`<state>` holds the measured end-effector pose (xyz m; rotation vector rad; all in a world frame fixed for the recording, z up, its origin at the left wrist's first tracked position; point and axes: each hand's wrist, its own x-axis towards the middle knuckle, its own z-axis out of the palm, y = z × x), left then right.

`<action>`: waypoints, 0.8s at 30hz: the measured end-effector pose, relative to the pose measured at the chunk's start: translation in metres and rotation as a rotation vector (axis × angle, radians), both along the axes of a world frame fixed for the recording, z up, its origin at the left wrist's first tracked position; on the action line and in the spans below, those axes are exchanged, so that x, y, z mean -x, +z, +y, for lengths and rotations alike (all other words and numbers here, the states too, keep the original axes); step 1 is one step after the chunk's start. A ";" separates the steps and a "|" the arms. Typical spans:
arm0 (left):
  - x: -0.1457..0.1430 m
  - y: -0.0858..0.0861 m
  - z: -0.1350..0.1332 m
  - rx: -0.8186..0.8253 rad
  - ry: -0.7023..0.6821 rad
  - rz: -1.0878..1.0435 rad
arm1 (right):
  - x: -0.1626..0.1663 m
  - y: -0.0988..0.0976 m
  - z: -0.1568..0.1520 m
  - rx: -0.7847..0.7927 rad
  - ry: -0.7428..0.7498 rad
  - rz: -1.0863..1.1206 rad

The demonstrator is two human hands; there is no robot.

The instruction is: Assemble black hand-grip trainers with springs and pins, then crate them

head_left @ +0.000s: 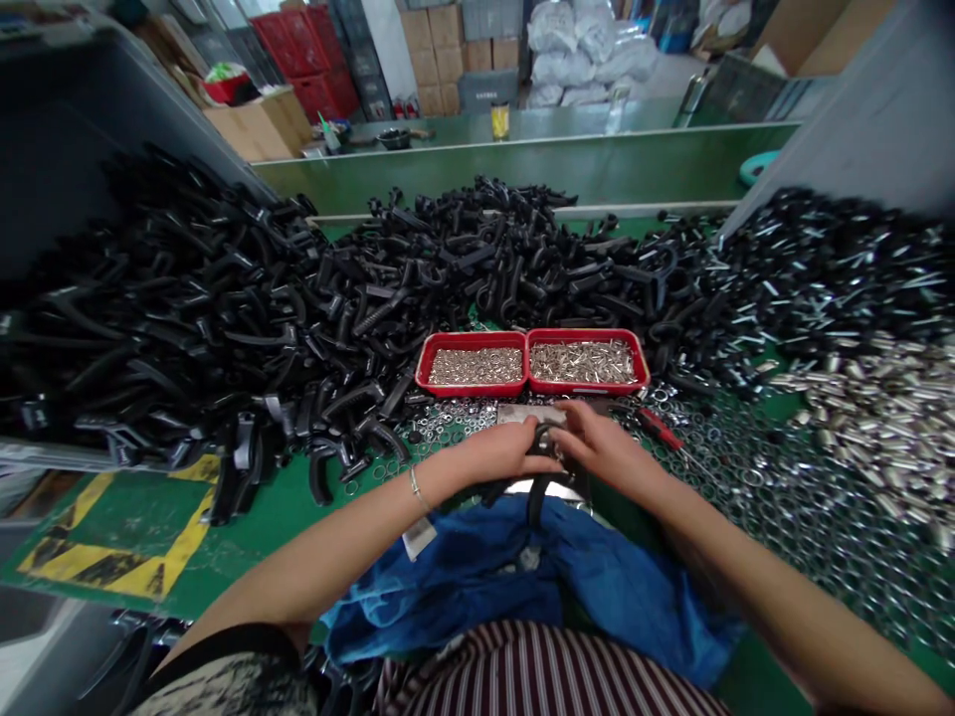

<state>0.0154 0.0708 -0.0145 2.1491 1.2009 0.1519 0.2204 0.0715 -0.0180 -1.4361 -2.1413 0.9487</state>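
My left hand [501, 449] and my right hand [604, 447] meet at the near edge of the green table [276, 502], both closed around one black plastic handle part [543, 449]. The part's lower end hangs down toward a blue cloth [522, 577] on my lap. Just beyond my fingers stand two red trays [531, 362]: the left one holds small silver rings or nuts, the right one short metal pins. A thin bracelet circles my left wrist.
A big heap of black plastic handles [246, 308] covers the left and back of the table. Metal rings [746, 477], silver sleeves [880, 418] and black-and-silver parts [836, 268] lie on the right. A red-handled tool [661, 430] rests beside my right hand. Yellow hazard tape [126, 557] marks the left corner.
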 end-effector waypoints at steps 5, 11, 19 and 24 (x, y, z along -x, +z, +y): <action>-0.007 0.008 0.028 -0.218 -0.009 0.200 | -0.037 -0.001 0.068 -0.420 -0.031 -0.259; -0.038 0.024 0.110 -0.549 -0.092 0.296 | -0.022 -0.005 0.114 -0.480 0.000 -0.545; -0.053 -0.007 0.135 -0.617 -0.118 0.415 | -0.006 -0.018 0.132 -0.431 0.044 -0.518; -0.045 -0.016 0.129 -0.629 -0.004 0.245 | -0.007 -0.026 0.130 -0.436 -0.031 -0.432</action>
